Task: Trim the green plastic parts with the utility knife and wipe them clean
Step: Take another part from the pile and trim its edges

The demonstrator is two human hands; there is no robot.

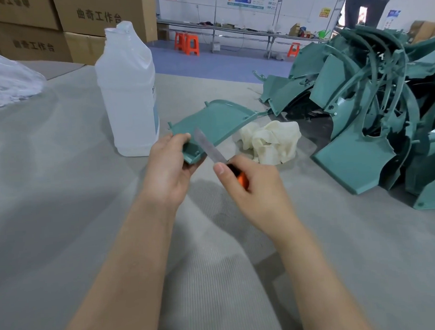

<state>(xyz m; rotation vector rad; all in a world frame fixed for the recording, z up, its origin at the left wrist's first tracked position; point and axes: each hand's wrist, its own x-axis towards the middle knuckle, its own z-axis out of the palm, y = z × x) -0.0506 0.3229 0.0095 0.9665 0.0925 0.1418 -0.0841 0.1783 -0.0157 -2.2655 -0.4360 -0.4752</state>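
Observation:
My left hand (170,164) grips the near end of a flat green plastic part (217,118), holding it tilted above the grey table. My right hand (251,186) is wrapped round the orange handle of a utility knife (212,150). Its long grey blade points up and left and lies across the part's near edge, just right of my left thumb. A crumpled cream-white cloth (272,140) lies on the table right of the part. A large heap of green plastic parts (372,110) fills the right side.
A tall translucent white plastic bottle (129,94) stands just left of the held part. A clear plastic bag (9,80) lies at the far left, cardboard boxes (59,29) behind it. Orange stools (186,42) and long benches stand in the background.

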